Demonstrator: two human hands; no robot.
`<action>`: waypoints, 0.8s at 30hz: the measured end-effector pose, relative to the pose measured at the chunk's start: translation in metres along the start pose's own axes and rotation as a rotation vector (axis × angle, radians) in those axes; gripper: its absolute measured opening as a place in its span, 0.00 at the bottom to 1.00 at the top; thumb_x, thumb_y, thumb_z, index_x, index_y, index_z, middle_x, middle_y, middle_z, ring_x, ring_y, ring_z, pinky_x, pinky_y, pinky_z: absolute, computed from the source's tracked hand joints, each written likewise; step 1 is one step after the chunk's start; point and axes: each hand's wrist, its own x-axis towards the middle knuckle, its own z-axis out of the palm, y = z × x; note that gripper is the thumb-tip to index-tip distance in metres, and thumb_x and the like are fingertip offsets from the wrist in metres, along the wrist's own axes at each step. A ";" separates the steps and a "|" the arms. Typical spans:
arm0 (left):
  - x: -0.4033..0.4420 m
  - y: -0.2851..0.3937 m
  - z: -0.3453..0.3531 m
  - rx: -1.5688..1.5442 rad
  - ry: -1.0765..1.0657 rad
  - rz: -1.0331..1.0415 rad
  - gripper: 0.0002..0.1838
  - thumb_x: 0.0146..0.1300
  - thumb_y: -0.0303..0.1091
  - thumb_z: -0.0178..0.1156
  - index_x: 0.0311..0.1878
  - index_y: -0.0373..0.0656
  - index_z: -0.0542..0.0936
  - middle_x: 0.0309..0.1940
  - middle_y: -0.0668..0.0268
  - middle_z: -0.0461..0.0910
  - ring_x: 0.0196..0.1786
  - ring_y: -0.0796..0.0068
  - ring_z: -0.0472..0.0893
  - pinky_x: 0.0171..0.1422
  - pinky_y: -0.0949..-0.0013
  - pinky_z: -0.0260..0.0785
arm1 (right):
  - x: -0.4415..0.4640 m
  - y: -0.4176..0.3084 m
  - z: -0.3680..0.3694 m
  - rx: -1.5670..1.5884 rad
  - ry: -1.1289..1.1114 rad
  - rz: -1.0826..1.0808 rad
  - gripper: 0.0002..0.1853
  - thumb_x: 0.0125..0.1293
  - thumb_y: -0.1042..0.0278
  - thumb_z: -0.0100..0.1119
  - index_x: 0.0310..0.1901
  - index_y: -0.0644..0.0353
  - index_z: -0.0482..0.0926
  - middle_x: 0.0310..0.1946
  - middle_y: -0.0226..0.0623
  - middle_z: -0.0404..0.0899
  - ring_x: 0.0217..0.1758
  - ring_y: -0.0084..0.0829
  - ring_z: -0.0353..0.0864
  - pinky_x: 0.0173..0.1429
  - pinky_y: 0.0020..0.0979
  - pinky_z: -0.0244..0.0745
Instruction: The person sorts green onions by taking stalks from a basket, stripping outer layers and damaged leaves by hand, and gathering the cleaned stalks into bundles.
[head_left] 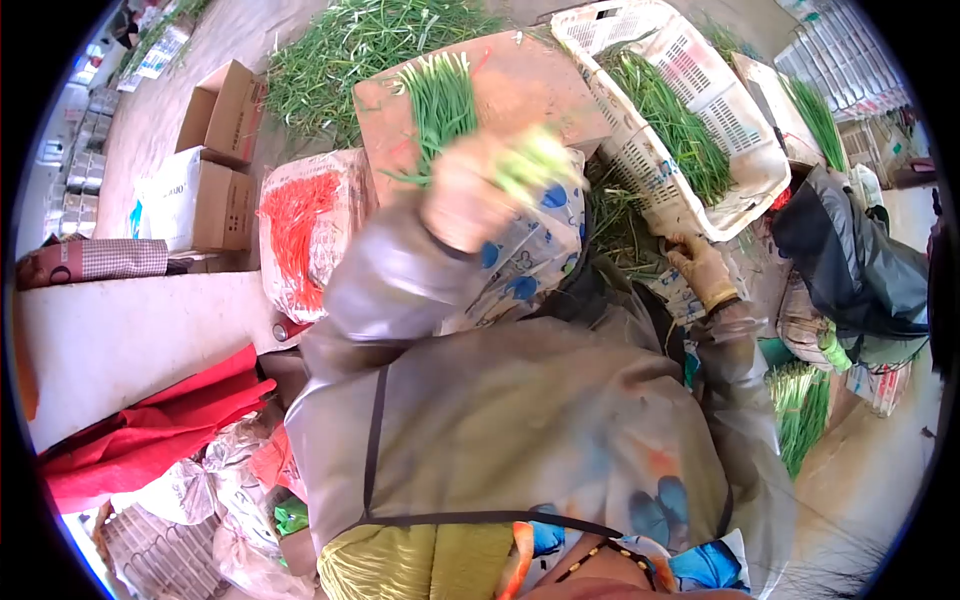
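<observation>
Grey translucent plastic sleeves (395,275) cover both my arms as I look down past my own lap. My left hand (465,190), blurred, is above the near edge of a reddish-brown board (545,85), clamped on a bunch of pale stalks (535,165) that stick out to the right. Just beyond it on the board lies a neat green bundle (443,105), white ends pointing away from me, leaves trailing toward me. My right hand (700,270) is well apart from the left, fingers bent, just beside the near corner of a white plastic crate (735,105); whether it grips anything I cannot tell, for the view there is small and cluttered. Loose greens (675,125) lie lengthwise in the crate, and a wide, tangled green heap (330,60) spreads beyond the board. On a package to the left are bright red strips (300,220). Handling this bunch well, I judge, means a firm hold that does not crush, since such soft stems would likely bruise; the pale ends kept level and facing one way, as in the neat bundle; and the leaf tips kept clear of the board's edge, where they could bend or snag.
</observation>
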 end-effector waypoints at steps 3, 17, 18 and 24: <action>-0.005 0.070 -0.053 -0.088 0.181 -0.012 0.11 0.47 0.25 0.62 0.36 0.39 0.75 0.28 0.63 0.74 0.33 0.70 0.75 0.41 0.67 0.70 | 0.018 -0.022 0.002 0.156 -0.006 -0.097 0.17 0.57 0.69 0.59 0.49 0.59 0.75 0.37 0.41 0.79 0.40 0.32 0.79 0.43 0.29 0.73; -0.036 0.021 -0.045 -0.666 -0.039 -0.218 0.22 0.42 0.27 0.67 0.44 0.38 0.74 0.27 0.62 0.76 0.30 0.67 0.76 0.36 0.64 0.70 | 0.044 -0.255 0.040 1.149 -0.689 -0.561 0.22 0.62 0.69 0.57 0.56 0.64 0.66 0.43 0.37 0.74 0.44 0.25 0.75 0.49 0.25 0.70; -0.037 0.022 -0.047 -0.610 0.037 -0.303 0.23 0.42 0.27 0.67 0.45 0.37 0.74 0.28 0.61 0.76 0.32 0.66 0.76 0.38 0.63 0.70 | 0.048 -0.251 0.041 1.115 -0.730 -0.544 0.20 0.62 0.69 0.57 0.55 0.64 0.67 0.42 0.37 0.74 0.44 0.25 0.75 0.49 0.24 0.70; -0.033 0.020 -0.084 -0.479 0.211 -0.257 0.17 0.48 0.22 0.62 0.44 0.33 0.74 0.34 0.58 0.78 0.37 0.64 0.79 0.44 0.66 0.75 | 0.059 -0.213 0.032 0.391 -0.002 -0.660 0.17 0.57 0.69 0.61 0.49 0.59 0.75 0.38 0.34 0.77 0.38 0.26 0.76 0.44 0.26 0.72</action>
